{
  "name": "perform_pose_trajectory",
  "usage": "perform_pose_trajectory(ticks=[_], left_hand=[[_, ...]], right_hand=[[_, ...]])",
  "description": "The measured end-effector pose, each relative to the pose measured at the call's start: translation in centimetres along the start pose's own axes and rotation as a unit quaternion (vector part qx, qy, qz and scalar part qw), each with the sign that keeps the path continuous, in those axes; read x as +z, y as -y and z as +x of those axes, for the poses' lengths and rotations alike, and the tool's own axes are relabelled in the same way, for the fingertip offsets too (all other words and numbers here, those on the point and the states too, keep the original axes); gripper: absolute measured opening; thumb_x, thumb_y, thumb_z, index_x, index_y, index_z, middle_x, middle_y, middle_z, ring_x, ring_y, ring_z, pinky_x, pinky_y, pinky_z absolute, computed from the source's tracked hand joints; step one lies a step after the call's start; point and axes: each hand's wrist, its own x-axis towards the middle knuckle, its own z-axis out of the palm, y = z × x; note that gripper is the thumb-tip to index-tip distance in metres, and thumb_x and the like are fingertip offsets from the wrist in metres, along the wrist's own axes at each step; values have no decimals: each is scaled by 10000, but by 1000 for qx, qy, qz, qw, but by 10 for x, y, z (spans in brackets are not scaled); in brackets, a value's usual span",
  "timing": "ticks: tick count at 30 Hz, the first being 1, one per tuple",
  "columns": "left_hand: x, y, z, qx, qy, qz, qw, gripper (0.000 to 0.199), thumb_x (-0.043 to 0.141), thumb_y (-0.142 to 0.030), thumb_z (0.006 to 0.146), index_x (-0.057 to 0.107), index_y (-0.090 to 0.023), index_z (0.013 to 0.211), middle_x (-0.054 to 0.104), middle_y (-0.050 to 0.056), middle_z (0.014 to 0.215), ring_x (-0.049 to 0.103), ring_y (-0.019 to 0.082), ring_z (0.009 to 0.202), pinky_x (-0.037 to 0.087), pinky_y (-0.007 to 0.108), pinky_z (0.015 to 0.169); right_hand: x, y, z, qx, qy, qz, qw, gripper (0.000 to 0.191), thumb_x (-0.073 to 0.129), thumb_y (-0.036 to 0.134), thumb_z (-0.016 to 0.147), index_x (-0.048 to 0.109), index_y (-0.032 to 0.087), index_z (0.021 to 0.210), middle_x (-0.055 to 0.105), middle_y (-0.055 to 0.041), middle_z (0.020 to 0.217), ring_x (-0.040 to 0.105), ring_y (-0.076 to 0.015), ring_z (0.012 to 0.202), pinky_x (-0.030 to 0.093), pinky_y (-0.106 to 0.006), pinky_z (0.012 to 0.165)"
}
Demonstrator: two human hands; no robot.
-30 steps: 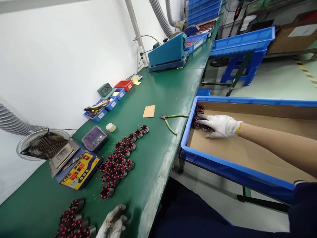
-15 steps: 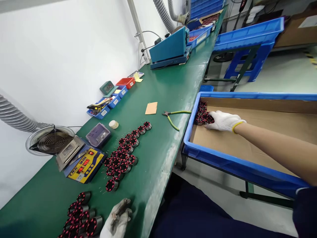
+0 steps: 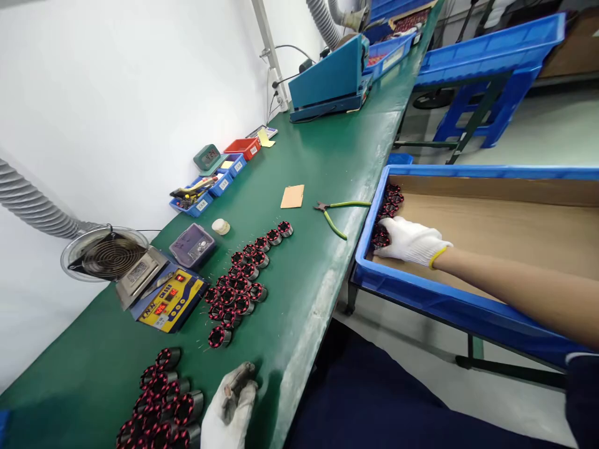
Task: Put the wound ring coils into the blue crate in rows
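Head view: the right hand [image 3: 407,240], gloved in white, grasps a wound core [image 3: 380,237] at the blue tray's [image 3: 421,300] near left corner, beside other cores [image 3: 392,198]; partly hidden fingertips make its firmness hard to judge. The left hand [image 3: 227,415], fingers loosely bent and released, is beside a core cluster [image 3: 161,405] on the green bench [image 3: 322,162].

a green clock [image 3: 206,158] stands near a red bin [image 3: 246,153], a blue machine [image 3: 327,81] beyond.

4:24 on green clock [image 3: 207,158], yellow panel [image 3: 180,298] lettering unclear
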Motion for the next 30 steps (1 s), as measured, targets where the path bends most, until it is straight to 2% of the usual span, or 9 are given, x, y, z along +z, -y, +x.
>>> perform_pose_trajectory(ticks=[3,8,11,14,16,19,23,26,30], left_hand=[[-8,4,4,-44,43,1,998,598,877,-606,549,792,-156,934,793,131,1008,763,256,857,636,293,787],[-16,11,8,-55,58,25,997,615,853,-615,576,783,-158,982,773,139,1109,748,279,985,612,321,904],[-17,14,9,-54,64,50,995,636,836,-633,590,780,-162,1013,762,136,1153,734,280,1036,585,318,959],[-17,16,10,-50,69,45,995,627,834,-622,612,778,-159,1031,762,136,1155,732,272,1042,569,313,982],[-18,16,10,-52,67,35,996,612,840,-606,620,778,-161,1037,765,134,1147,736,266,1026,575,308,969],[-20,17,9,-51,67,26,996,585,853,-579,618,782,-164,1026,770,131,1132,742,264,1006,587,304,947],[-22,19,10,-51,70,33,996,561,858,-560,609,784,-172,1008,772,119,1130,743,254,1001,591,286,931],[-19,16,9,-46,68,35,996,564,850,-558,604,776,-163,1000,772,121,1123,740,259,1007,590,295,937],[-9,5,2,-20,50,58,997,520,817,-528,641,764,-155,999,769,134,1119,730,274,1031,585,333,952]], right_hand=[[-9,-9,-13,27,-12,-11,999,784,516,670,828,369,250,1473,497,-165,1394,568,-348,1189,460,-420,858],[-19,-28,-41,57,105,-49,992,451,360,515,959,559,233,1249,576,-127,1321,585,-303,1168,442,-412,871],[-18,-29,-46,59,107,-51,991,373,439,457,922,545,238,1204,595,-87,1294,601,-265,1131,448,-383,833],[-18,-26,-47,55,111,-63,990,306,542,365,845,546,206,1106,617,-89,1230,623,-259,1042,441,-357,756],[-19,-27,-48,54,116,-66,990,309,574,371,830,554,201,1088,621,-90,1220,626,-261,1023,435,-349,735],[-21,-31,-55,58,134,-55,988,344,564,480,861,602,225,1088,638,-72,1197,627,-255,1034,437,-340,748],[-18,-32,-64,68,172,-30,982,304,566,417,864,683,270,1103,663,-44,1178,633,-245,1053,450,-330,808],[-10,-20,-60,63,153,-7,986,318,553,418,868,689,278,1119,657,-47,1208,628,-251,1076,463,-336,840],[3,2,-40,84,92,58,991,410,537,580,844,666,233,1019,663,-122,1151,634,-302,986,479,-392,799]])
